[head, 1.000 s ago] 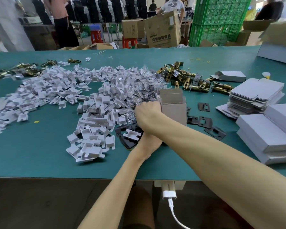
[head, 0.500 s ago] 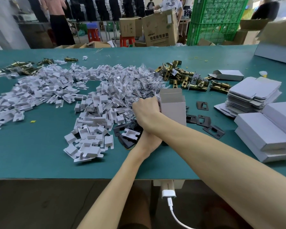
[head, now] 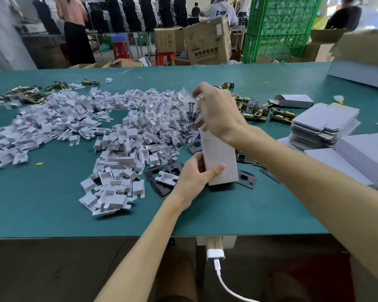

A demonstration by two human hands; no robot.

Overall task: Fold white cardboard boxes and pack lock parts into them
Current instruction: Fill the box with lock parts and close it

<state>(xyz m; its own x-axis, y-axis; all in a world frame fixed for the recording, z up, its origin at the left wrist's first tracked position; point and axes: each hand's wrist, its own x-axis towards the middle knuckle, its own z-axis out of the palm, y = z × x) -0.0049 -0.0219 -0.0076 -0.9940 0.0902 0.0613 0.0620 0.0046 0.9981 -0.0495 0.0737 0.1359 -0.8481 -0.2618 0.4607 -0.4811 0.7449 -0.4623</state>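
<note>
Right now the green table (head: 52, 203) carries a wide heap of white cardboard inserts (head: 74, 123) on my left. At the heap's near right edge stands the white box (head: 220, 162), its base on the table among black strike plates (head: 246, 178). Its long axis runs upright, leaning slightly away from me, with the mouth pointing up; my right wrist hides the mouth itself. My left hand (head: 194, 177) grips the box low down, thumb across the front face. My right hand (head: 218, 112) hovers over the top, fingers pinching a clear packet of dark screws (head: 191, 107). I judge this is the packing step. Next, the packet must line up over the mouth and drop in lengthwise.
</note>
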